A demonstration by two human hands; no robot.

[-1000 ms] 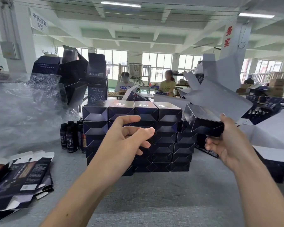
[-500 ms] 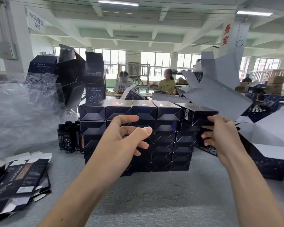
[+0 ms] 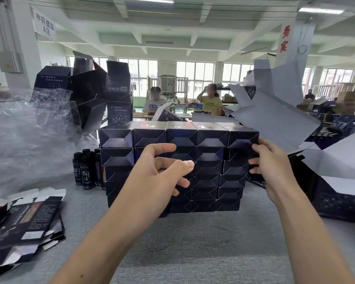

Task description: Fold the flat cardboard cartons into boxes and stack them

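A stack of folded dark blue boxes (image 3: 172,167) stands several rows high on the grey table (image 3: 193,242). The top-right box (image 3: 242,136) sits level with the top row. My right hand (image 3: 268,167) is at that box's right side, and its fingertips touch the edge. My left hand (image 3: 158,175) hovers in front of the stack's middle with loosely bent fingers and holds nothing. A pile of flat dark cartons (image 3: 25,222) lies at the lower left.
Small dark bottles (image 3: 84,169) stand left of the stack, beside crumpled clear plastic wrap (image 3: 29,136). Large open cartons with grey flaps (image 3: 275,119) and a dark open box (image 3: 340,201) crowd the right. Tall dark cartons (image 3: 86,89) rise behind. Two people sit at a far table.
My right hand carried a folded box from the upper right onto the stack's top-right corner, and its grip has loosened. My left hand stayed in front of the stack.
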